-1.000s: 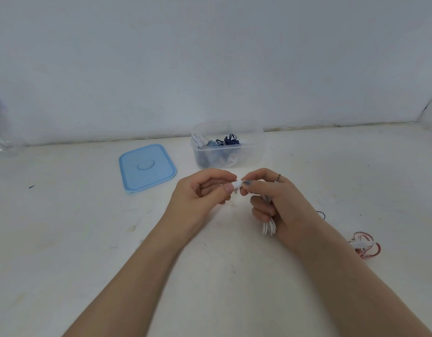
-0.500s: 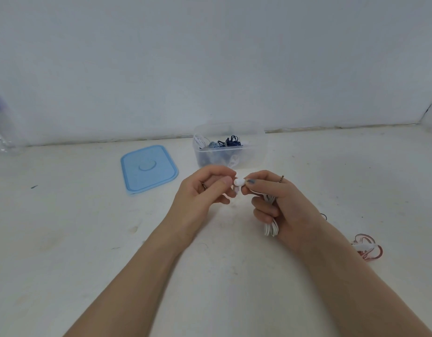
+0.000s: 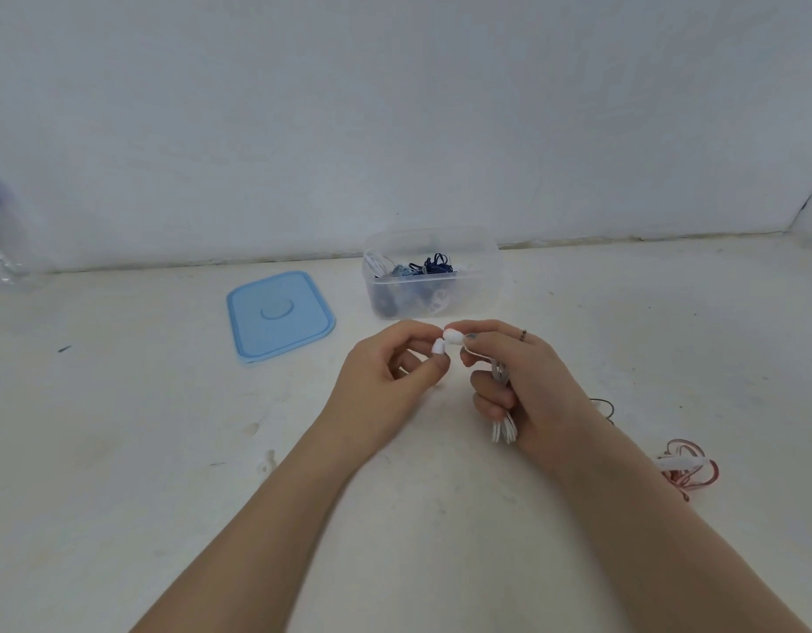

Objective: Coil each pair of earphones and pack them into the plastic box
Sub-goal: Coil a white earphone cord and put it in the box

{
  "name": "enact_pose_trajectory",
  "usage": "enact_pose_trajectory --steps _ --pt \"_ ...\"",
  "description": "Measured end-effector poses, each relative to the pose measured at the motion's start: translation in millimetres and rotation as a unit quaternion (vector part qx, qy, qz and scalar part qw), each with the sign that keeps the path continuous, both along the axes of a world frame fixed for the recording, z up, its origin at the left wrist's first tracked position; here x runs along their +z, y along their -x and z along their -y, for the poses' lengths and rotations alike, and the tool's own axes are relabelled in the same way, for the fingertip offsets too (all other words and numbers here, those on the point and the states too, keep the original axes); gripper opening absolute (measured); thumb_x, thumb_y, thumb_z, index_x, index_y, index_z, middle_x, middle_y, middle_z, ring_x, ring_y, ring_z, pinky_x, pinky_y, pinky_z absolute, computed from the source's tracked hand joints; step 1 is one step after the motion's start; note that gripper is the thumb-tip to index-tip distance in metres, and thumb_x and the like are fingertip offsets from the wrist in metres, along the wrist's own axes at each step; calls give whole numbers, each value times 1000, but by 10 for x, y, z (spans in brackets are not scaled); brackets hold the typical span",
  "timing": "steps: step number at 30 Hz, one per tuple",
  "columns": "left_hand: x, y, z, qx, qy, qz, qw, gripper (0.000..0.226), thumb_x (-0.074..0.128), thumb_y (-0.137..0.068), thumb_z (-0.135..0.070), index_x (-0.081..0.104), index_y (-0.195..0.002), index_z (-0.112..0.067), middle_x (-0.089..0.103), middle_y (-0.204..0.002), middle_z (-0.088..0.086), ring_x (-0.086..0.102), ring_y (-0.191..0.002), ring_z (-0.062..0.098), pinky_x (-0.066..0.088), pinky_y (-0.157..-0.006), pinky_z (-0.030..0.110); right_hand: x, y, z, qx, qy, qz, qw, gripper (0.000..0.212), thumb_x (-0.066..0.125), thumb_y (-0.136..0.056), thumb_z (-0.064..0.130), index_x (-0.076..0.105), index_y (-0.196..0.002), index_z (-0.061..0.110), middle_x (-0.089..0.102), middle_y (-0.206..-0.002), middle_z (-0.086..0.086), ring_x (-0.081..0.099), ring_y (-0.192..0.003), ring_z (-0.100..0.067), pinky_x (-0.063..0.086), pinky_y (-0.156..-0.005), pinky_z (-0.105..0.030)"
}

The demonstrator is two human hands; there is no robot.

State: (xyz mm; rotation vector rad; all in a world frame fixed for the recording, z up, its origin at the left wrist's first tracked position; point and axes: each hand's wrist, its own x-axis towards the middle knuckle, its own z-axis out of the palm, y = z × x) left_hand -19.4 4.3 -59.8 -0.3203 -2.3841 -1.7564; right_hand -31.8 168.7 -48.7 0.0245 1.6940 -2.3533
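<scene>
Now, left hand (image 3: pixel 395 372): pinches one white earbud (image 3: pixel 439 347), lower than before.
Right hand (image 3: pixel 527 381): still grips coiled white earphone cable (image 3: pixel 504 431), pinching second bud.

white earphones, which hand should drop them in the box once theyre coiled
Right, probably. The right hand already grips the coiled white earphones, and the open plastic box sits just beyond it. The left hand only pinches an earbud.
</scene>
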Motion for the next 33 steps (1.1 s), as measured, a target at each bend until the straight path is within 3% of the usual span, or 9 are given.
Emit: enact_pose_trajectory --steps 5,10,14,17,22,28,33 --pt "19 -11 -15 29 -26 -14 999 16 75 -89 -10 65 -97 -18 73 -88 -2 54 -64 7 41 -63 15 -21 -10 30 -30 -10 0 999 10 62 -94 14 68 -89 9 58 -86 -10 28 -39 -11 29 -37 -21" --pt "17 -8 -8 37 -9 -32 999 17 75 -88 -8 67 -90 -24 70 -84 -8 57 -67 8 43 -63 17 -26 8 22 -15 -32 -3 999 25 59 -98 27 65 -98 3 74 -103 -16 24 -37 -11 29 -37 -21" --pt "17 -14 -14 29 1 -37 999 15 74 -88 -10 70 -90 -25 72 -88 -4 60 -71 20 43 -63 22 -39 -9 15 -9 -61 -25 998 29 64 -96 24 67 -105 -3 73 -88 -9 24 -37 -11 29 -37 -21" --pt "18 -14 -19 22 14 -40 999 15 75 -88 -13 72 -90 -28 70 -89 -6 56 -66 10 42 -63 19 -38 -24 16 -6 -62 -43 997 21 64 -94 12 68 -104 -5 62 -81 -12 25 -37 -10 28 -36 -20" --pt "-4 -2 6 35 61 -17 997 33 73 -82 -6 69 -104 -30 68 -96 -10 56 -69 6 45 -67 14 -32 -9 0 -39 -46 -39 997 11 61 -88 1 68 -85 -6 59 -78 -9 23 -38 -11 28 -37 -22" --pt "-62 27 17 41 220 -23 974 23 71 -83 -10 71 -86 -32 55 -81 -16 51 -68 2 36 -65 7 -61 29 15 -51 -22 -27 998 8 59 -88 -3 67 -88 -4 59 -69 -3 22 -36 -10 26 -36 -20" --pt "-74 35 35 42 201 -25 978 18 66 -91 -11 67 -86 -28 61 -78 -19 50 -64 3 36 -63 8 -53 15 21 -49 -24 -24 998 8 62 -88 -2 69 -88 1 60 -70 -7 23 -37 -11 27 -36 -19"
